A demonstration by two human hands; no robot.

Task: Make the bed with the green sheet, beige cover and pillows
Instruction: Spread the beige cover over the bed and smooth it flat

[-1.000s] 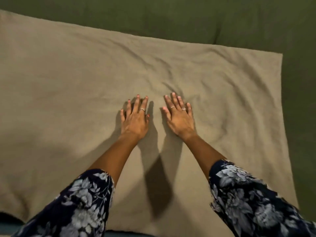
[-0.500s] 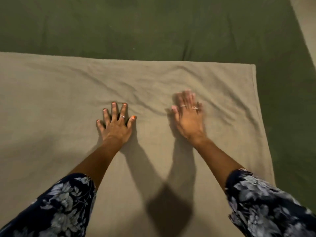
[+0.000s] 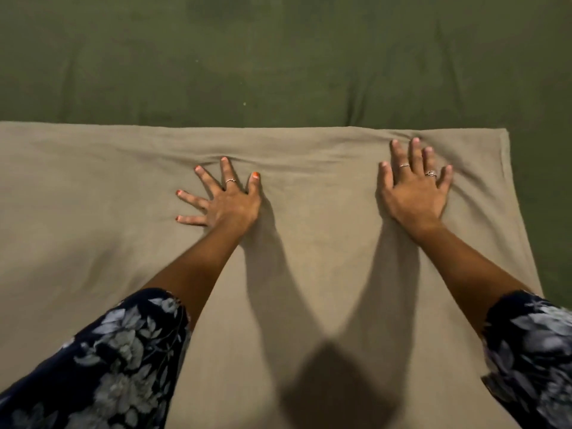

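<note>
Two flat hands, left hand (image 3: 229,202) and right hand (image 3: 413,193), press beige cover (image 3: 309,243) over green sheet (image 3: 278,63).

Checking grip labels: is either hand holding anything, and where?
Nothing is held. The left hand and right hand press flat, fingers spread, on the beige cover near its far edge.

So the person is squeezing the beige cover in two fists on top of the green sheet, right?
Not fists. In the head view the left hand and right hand lie flat with fingers spread, pressing the beige cover, which does lie on the green sheet.
</note>
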